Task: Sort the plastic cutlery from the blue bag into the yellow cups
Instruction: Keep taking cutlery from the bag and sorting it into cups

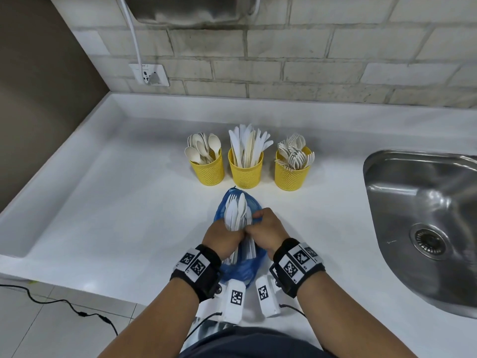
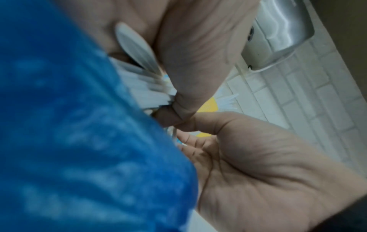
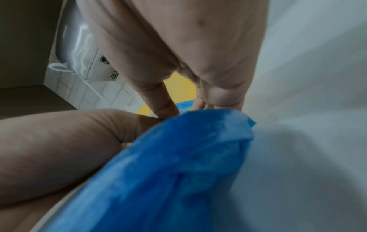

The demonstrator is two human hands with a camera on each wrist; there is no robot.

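Note:
A crumpled blue bag (image 1: 244, 267) (image 2: 79, 141) (image 3: 168, 172) lies on the white counter (image 1: 116, 202) near its front edge. A bundle of white plastic cutlery (image 1: 236, 213) (image 2: 147, 91) sticks out of its mouth toward the cups. My left hand (image 1: 223, 237) (image 2: 258, 164) grips the bundle from the left. From the right, my right hand (image 1: 265, 228) (image 3: 188, 55) pinches the bag's rim, thumb against the cutlery. Behind stand three yellow cups: spoons (image 1: 207, 169), knives (image 1: 245, 174), forks (image 1: 291, 175).
A steel sink (image 1: 426, 215) is set into the counter at the right. A wall socket (image 1: 149, 74) with a white cable sits on the tiled back wall, under a metal appliance (image 1: 191, 9). A black cable (image 1: 64, 303) runs across the floor at the lower left.

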